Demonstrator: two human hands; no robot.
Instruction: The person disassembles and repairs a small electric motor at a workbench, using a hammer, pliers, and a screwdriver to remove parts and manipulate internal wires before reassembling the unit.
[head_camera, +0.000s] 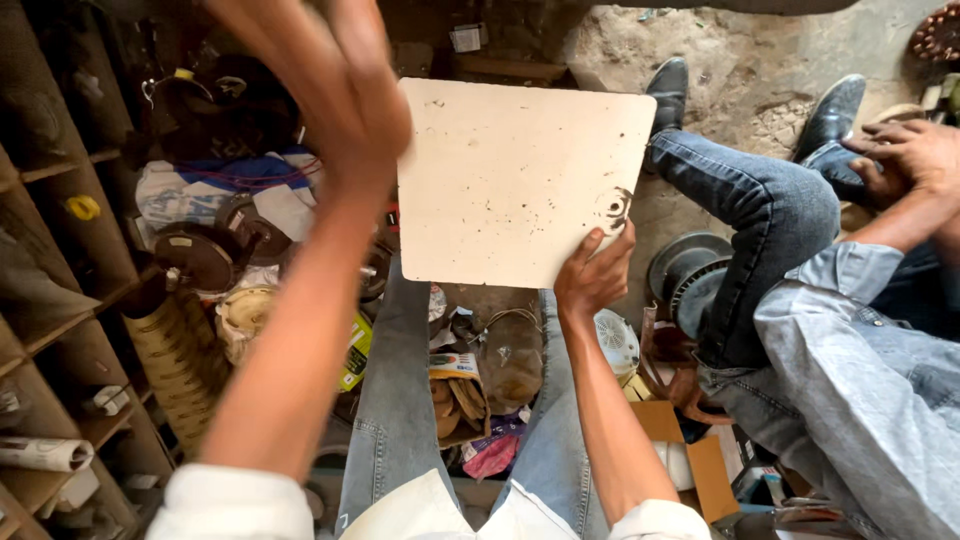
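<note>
Nearest the camera, at the bottom edge of the view, I noted two white rolled sleeves and, between them, the person's own knees in blue jeans (395, 420). From the sleeves, both forearms extended away toward the far side of the scene.

The right hand (593, 275) gripped the near right edge of a pale square board (520, 175), thumb on the upper face and fingers apparently curled beneath it. That hand was closed on the board and carried it alone. The board sat in mid-scene, held roughly flat above the clutter, its face speckled with small dark marks and a ring-shaped stain near the gripped corner.

The left hand (335, 75) was raised high and close to the lens, blurred. It touched nothing that I could confirm. Its fingers appeared loosely extended, but I could not tell its exact opening. It stood just left of the board's far left corner, apparently apart from it.

By my judgement, the board was already lifted clear of the pile and under one-handed control; a second grip, or any placement of it, was not yet made.

Below the board lay mixed parts: a coiled hose (175, 355) at left, round metal discs (205, 250), and an open cardboard box (690, 450) at right. Wooden shelving (55, 300) ran along the left side. At far right, another person in denim sat with black shoes (668, 90) on the dirt floor, one hand (910, 155) resting on a knee.
</note>
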